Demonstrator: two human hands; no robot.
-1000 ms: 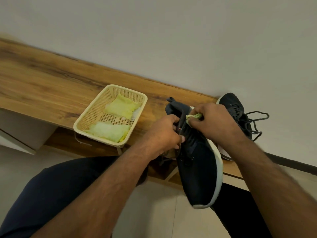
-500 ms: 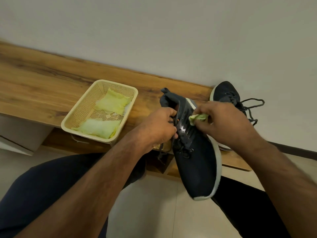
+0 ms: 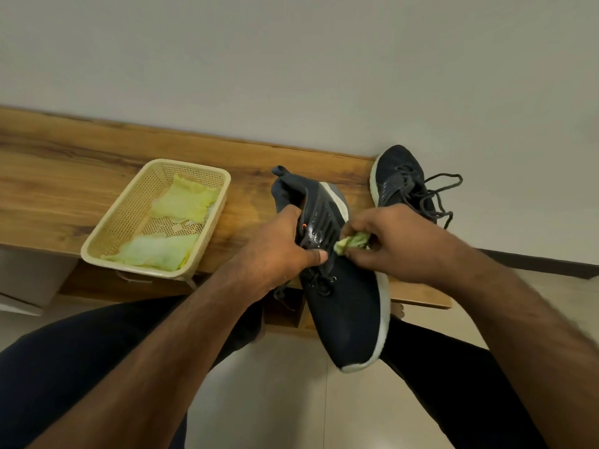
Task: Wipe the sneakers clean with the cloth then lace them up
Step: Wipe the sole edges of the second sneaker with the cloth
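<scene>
A dark sneaker with a white sole (image 3: 348,306) is held over the bench edge, toe pointing toward me. My left hand (image 3: 275,254) grips its upper at the tongue and lace area. My right hand (image 3: 395,241) pinches a small crumpled green cloth (image 3: 351,243) against the shiny side panel of the shoe. A second dark sneaker (image 3: 400,179) stands on the bench at the right against the wall, its dark laces (image 3: 444,192) loose and spilling to the right.
A cream plastic basket (image 3: 107,234) on the wooden bench (image 3: 64,186) holds two more green cloths (image 3: 184,200). A pale wall rises behind the bench. My dark-trousered legs and a tiled floor (image 3: 269,393) lie below.
The cloth in my right hand has slid down the shoe's side panel toward the toe. The view has shifted slightly, and the left hand keeps its grip.
</scene>
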